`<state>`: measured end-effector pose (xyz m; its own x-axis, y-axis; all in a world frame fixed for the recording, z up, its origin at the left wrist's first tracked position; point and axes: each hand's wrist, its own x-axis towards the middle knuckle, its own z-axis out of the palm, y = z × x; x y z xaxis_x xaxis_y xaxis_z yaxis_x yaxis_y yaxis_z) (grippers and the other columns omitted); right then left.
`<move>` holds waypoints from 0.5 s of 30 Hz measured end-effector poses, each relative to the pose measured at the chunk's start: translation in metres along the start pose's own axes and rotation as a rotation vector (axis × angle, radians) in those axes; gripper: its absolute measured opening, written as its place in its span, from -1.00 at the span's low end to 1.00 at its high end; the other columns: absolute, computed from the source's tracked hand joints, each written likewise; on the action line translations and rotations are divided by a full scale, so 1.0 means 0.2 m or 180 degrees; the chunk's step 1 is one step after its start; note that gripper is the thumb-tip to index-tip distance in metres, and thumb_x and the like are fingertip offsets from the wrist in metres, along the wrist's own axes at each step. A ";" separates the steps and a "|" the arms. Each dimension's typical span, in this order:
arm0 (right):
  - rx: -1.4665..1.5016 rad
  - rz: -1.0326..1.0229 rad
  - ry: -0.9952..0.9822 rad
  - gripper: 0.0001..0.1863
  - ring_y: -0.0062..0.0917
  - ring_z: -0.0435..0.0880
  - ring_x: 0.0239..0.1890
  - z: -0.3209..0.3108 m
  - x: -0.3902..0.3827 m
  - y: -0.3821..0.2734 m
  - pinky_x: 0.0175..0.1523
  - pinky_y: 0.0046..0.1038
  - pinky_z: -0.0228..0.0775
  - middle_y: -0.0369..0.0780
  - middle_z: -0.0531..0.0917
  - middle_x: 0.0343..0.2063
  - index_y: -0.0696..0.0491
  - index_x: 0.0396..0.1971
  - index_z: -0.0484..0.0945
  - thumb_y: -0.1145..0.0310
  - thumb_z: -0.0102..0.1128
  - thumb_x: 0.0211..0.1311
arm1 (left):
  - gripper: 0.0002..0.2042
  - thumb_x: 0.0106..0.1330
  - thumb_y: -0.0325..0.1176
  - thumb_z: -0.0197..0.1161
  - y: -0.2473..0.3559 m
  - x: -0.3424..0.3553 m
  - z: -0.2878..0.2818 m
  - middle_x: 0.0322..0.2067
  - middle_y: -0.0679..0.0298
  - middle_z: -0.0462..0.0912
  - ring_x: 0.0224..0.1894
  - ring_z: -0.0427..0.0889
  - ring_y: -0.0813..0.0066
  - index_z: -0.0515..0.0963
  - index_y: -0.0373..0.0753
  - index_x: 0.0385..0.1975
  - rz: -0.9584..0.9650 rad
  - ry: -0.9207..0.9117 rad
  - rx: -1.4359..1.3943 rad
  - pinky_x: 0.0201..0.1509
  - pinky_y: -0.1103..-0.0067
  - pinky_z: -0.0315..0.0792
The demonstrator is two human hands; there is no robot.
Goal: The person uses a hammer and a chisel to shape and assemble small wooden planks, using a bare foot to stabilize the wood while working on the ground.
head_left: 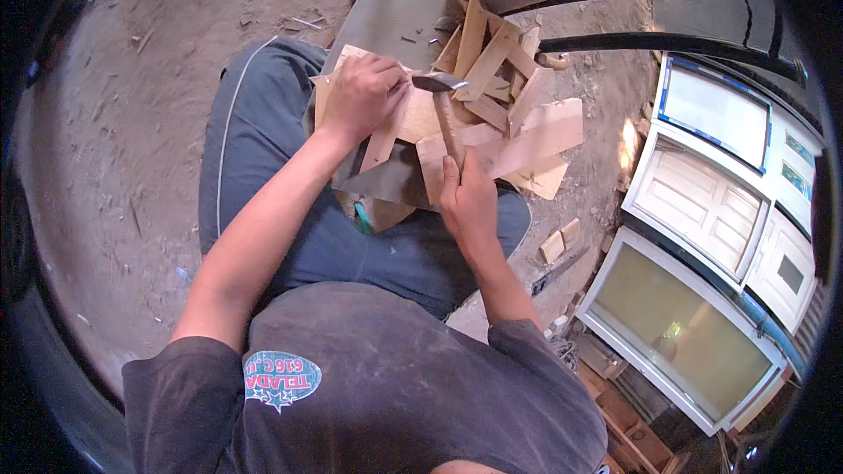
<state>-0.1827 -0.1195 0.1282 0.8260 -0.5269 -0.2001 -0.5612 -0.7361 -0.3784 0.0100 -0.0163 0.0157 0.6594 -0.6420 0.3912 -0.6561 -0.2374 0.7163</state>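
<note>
My right hand (467,197) grips the wooden handle of a hammer (446,116); its dark metal head sits just right of my left hand. My left hand (364,92) is closed with fingers pinched on a flat piece of pale wood (420,118); whether it holds a nail, I cannot tell. The wood lies over a grey metal plate (386,183) resting on my lap. Several short wooden offcuts (492,57) are piled beyond the hammer head.
A larger wooden board (546,133) sticks out to the right. Dirt ground (132,140) with scattered chips lies to the left. White framed doors and window panels (702,202) lie stacked at right. Small wood blocks (558,242) sit near my right knee.
</note>
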 end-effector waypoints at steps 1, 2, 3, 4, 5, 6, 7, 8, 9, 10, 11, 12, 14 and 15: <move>0.0030 -0.0041 0.0051 -0.73 0.22 0.67 -0.36 0.00 -0.01 0.01 -0.27 0.15 0.47 0.17 0.64 -0.48 0.11 -0.15 0.39 0.18 0.04 0.58 | -0.91 0.20 -0.38 0.41 0.00 0.00 -0.01 -0.31 0.30 0.69 -0.13 0.67 0.26 0.65 -0.21 -0.42 0.0013 -0.0004 0.0002 -0.01 0.33 0.44; -0.0021 -0.0016 -0.0029 -0.72 0.22 0.67 -0.36 0.01 -0.01 0.00 -0.28 0.15 0.47 0.17 0.63 -0.48 0.11 -0.15 0.39 0.17 0.04 0.58 | -0.91 0.19 -0.38 0.42 0.01 0.01 -0.02 -0.31 0.30 0.69 -0.13 0.67 0.26 0.65 -0.21 -0.41 0.0026 -0.0009 0.0003 -0.01 0.32 0.44; -0.0073 0.0007 -0.0086 -0.72 0.22 0.67 -0.36 0.01 0.01 0.00 -0.28 0.15 0.46 0.17 0.63 -0.48 0.12 -0.16 0.39 0.17 0.05 0.58 | -0.91 0.19 -0.38 0.42 0.01 0.01 -0.01 -0.31 0.30 0.69 -0.13 0.67 0.26 0.65 -0.21 -0.41 0.0015 -0.0012 0.0011 -0.02 0.32 0.44; -0.0126 0.0030 -0.0144 -0.72 0.22 0.66 -0.36 0.02 0.02 0.00 -0.28 0.15 0.46 0.17 0.63 -0.48 0.12 -0.16 0.39 0.17 0.05 0.57 | -0.91 0.19 -0.38 0.42 0.01 0.00 -0.01 -0.31 0.30 0.69 -0.13 0.67 0.27 0.65 -0.21 -0.41 0.0003 -0.0015 0.0019 -0.02 0.32 0.44; -0.0043 0.0017 -0.0079 -0.72 0.22 0.66 -0.36 0.01 0.02 0.00 -0.28 0.15 0.46 0.17 0.63 -0.48 0.12 -0.16 0.39 0.17 0.05 0.57 | -0.91 0.18 -0.38 0.42 0.00 0.00 -0.01 -0.31 0.31 0.69 -0.13 0.67 0.27 0.65 -0.21 -0.41 -0.0008 -0.0018 0.0027 -0.02 0.33 0.44; 0.0039 0.0004 -0.0039 -0.72 0.22 0.66 -0.37 0.01 0.00 0.00 -0.28 0.15 0.46 0.17 0.63 -0.49 0.12 -0.16 0.39 0.17 0.05 0.58 | -0.91 0.19 -0.38 0.42 0.01 0.00 -0.01 -0.30 0.31 0.69 -0.13 0.67 0.27 0.65 -0.21 -0.41 -0.0017 -0.0022 0.0047 -0.03 0.33 0.45; 0.0121 -0.0008 0.0002 -0.72 0.22 0.66 -0.37 0.01 -0.01 0.00 -0.28 0.15 0.46 0.17 0.63 -0.49 0.12 -0.17 0.39 0.17 0.04 0.58 | -0.91 0.19 -0.38 0.42 0.01 0.00 -0.01 -0.30 0.30 0.70 -0.13 0.67 0.27 0.65 -0.21 -0.41 -0.0026 -0.0027 0.0066 -0.03 0.33 0.45; 0.0064 0.0008 -0.0059 -0.72 0.22 0.66 -0.37 0.01 0.00 0.01 -0.28 0.15 0.46 0.16 0.63 -0.49 0.12 -0.17 0.39 0.17 0.05 0.58 | -0.91 0.19 -0.38 0.42 0.01 0.00 -0.01 -0.30 0.30 0.70 -0.14 0.67 0.28 0.65 -0.21 -0.41 -0.0035 -0.0032 0.0084 -0.04 0.33 0.45; 0.0009 0.0023 -0.0095 -0.71 0.22 0.66 -0.37 0.03 0.01 0.01 -0.28 0.15 0.45 0.16 0.63 -0.49 0.12 -0.17 0.39 0.17 0.05 0.57 | -0.91 0.19 -0.38 0.42 0.00 0.00 0.00 -0.30 0.30 0.70 -0.14 0.67 0.28 0.65 -0.21 -0.41 -0.0016 0.0001 0.0041 -0.04 0.34 0.45; -0.0046 0.0039 -0.0132 -0.71 0.22 0.66 -0.37 0.03 0.02 0.01 -0.29 0.15 0.45 0.16 0.63 -0.49 0.12 -0.17 0.39 0.17 0.05 0.57 | -0.91 0.20 -0.38 0.42 0.00 0.00 0.00 -0.30 0.30 0.70 -0.14 0.67 0.28 0.65 -0.21 -0.41 0.0003 0.0033 -0.0003 -0.05 0.34 0.45; -0.0014 0.0058 -0.0075 -0.71 0.22 0.66 -0.37 0.03 0.01 0.01 -0.28 0.15 0.45 0.16 0.63 -0.49 0.12 -0.17 0.39 0.17 0.05 0.58 | -0.91 0.20 -0.38 0.41 0.00 0.00 0.01 -0.31 0.30 0.70 -0.15 0.67 0.28 0.65 -0.21 -0.41 0.0022 0.0066 -0.0047 -0.05 0.34 0.45; 0.0012 0.0078 -0.0046 -0.71 0.22 0.66 -0.37 0.02 -0.01 0.02 -0.28 0.15 0.46 0.16 0.63 -0.49 0.12 -0.17 0.39 0.17 0.05 0.58 | -0.91 0.20 -0.38 0.41 0.00 0.00 0.01 -0.31 0.30 0.70 -0.15 0.67 0.28 0.66 -0.21 -0.42 0.0005 0.0055 -0.0039 -0.05 0.34 0.45; -0.0018 0.0104 -0.0080 -0.71 0.22 0.66 -0.36 0.02 -0.02 0.01 -0.27 0.16 0.46 0.15 0.63 -0.48 0.12 -0.17 0.39 0.16 0.04 0.58 | -0.91 0.20 -0.37 0.41 0.00 0.00 0.00 -0.32 0.30 0.70 -0.15 0.67 0.27 0.66 -0.22 -0.42 -0.0030 0.0031 -0.0025 -0.06 0.33 0.45; -0.0069 0.0112 -0.0115 -0.71 0.22 0.66 -0.35 0.01 0.01 0.00 -0.27 0.16 0.46 0.16 0.63 -0.48 0.12 -0.16 0.39 0.15 0.05 0.58 | -0.91 0.20 -0.37 0.41 0.00 0.01 0.00 -0.33 0.30 0.70 -0.16 0.67 0.27 0.66 -0.21 -0.42 -0.0015 0.0031 -0.0004 -0.06 0.34 0.45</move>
<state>-0.1807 -0.1191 0.1258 0.8070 -0.5372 -0.2454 -0.5905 -0.7267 -0.3510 0.0099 -0.0175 0.0166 0.6661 -0.6338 0.3933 -0.6525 -0.2397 0.7189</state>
